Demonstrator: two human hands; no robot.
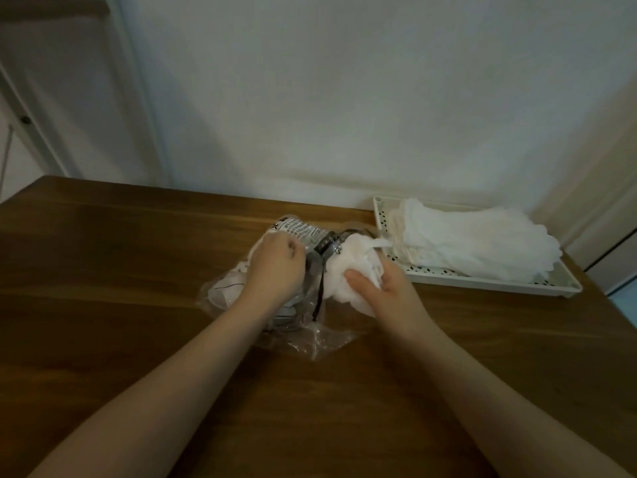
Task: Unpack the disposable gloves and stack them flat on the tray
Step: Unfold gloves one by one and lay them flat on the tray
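A crumpled clear plastic bag with printed labels lies in the middle of the wooden table. My left hand is curled into a fist on top of the bag and grips its plastic. My right hand holds a bunched wad of white disposable gloves at the bag's right side, thumb across the wad. A white tray with a dotted floor sits at the back right. A flat pile of white gloves lies on it.
The table's far edge meets a white wall. The tray stands close to the table's right edge. A door frame rises at the left behind the table. Bare wood stretches to the left of the bag and in front of it.
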